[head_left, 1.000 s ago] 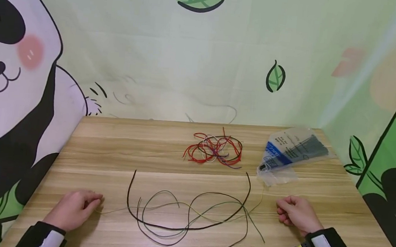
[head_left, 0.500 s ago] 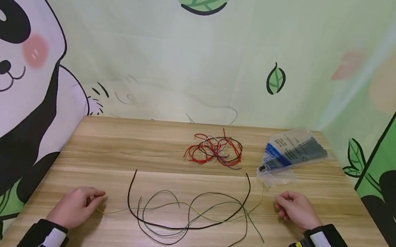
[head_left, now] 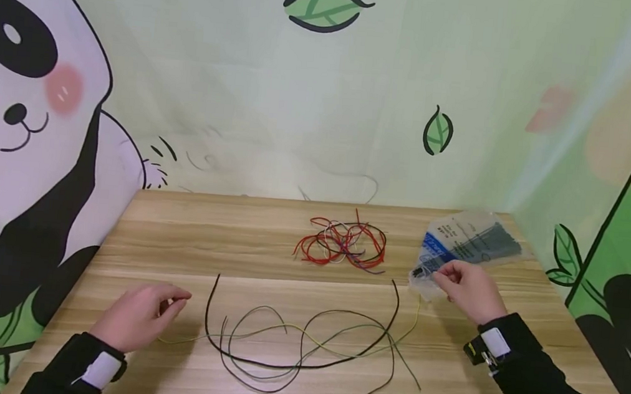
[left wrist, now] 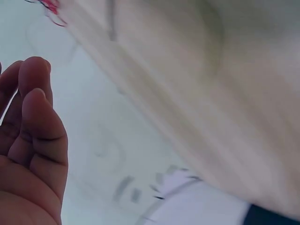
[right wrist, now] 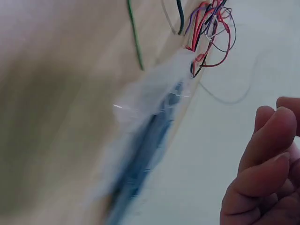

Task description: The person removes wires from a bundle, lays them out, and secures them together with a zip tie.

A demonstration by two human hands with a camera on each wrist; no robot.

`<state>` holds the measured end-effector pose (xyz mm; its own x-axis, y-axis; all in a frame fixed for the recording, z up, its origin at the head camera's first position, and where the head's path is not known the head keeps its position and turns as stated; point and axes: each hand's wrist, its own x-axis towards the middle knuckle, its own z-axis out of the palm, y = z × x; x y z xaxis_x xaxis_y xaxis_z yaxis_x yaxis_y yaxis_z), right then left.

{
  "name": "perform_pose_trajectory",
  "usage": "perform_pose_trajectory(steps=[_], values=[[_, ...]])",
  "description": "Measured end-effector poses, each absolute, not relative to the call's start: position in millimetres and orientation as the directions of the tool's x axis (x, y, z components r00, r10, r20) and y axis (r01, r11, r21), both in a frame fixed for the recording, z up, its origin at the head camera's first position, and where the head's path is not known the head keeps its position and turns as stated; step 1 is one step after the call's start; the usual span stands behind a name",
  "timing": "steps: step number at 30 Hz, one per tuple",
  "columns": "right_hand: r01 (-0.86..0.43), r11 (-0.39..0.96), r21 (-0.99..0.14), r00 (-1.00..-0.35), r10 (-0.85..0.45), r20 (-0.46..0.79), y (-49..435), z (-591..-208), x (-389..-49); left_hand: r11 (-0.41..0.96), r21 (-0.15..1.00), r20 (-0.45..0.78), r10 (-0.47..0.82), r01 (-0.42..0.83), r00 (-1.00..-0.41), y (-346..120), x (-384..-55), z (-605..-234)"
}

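My left hand (head_left: 138, 316) is raised over the left side of the table, fingers loosely bent and holding nothing. Just past it, on the wood, lies one end of a thin yellow wire (head_left: 181, 341). This wire runs right across a thick black wire (head_left: 267, 365), a green wire (head_left: 406, 367) and a thin dark wire (head_left: 393, 360). My right hand (head_left: 470, 291) overlaps the near end of a clear plastic bag (head_left: 448, 230) in the head view. In the right wrist view its bent fingers (right wrist: 262, 178) are apart from the bag, with nothing between them. Dark thin strips show inside the bag.
A tangled bundle of red, black, white and purple wires (head_left: 310, 260) lies at the back of the wooden table (head_left: 205, 231). Behind the table hangs a pale green wall cloth (head_left: 235, 90) printed with a panda and leaves.
My left hand has lifted and come away from the yellow wire's end, toward the middle. My right hand has moved up and forward to the plastic bag. The wires stay in place.
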<state>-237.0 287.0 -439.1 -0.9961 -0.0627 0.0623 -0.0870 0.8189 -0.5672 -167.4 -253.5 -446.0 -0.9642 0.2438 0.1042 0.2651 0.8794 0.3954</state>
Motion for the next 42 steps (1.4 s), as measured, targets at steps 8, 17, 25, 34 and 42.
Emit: perform_pose_trajectory(steps=[8, 17, 25, 34, 42], values=[[-0.287, 0.852, -0.437, -0.957, -0.278, 0.087, 232, -435, -275, 0.773, 0.272, 0.271, 0.510, 0.573, -0.816, -189, -201, -423], [-0.307, 0.905, -0.295, -0.940, -0.337, -0.055, 175, -456, -300, 0.685, 0.286, 0.161, 0.655, 0.670, -0.738, -115, -240, -419], [-0.187, 0.957, -0.223, -0.968, -0.218, -0.125, 164, -476, -316, 0.709, 0.314, 0.079, 0.643, 0.631, -0.762, -75, -268, -438], [-0.161, 0.977, -0.138, -0.979, -0.176, -0.104, 157, -489, -325, 0.727, 0.347, 0.027, 0.624, 0.593, -0.781, -63, -281, -453], [-0.174, 0.981, -0.082, -0.974, -0.184, -0.135, 153, -489, -326, 0.755, 0.376, -0.024, 0.587, 0.536, -0.809, -63, -285, -462]])
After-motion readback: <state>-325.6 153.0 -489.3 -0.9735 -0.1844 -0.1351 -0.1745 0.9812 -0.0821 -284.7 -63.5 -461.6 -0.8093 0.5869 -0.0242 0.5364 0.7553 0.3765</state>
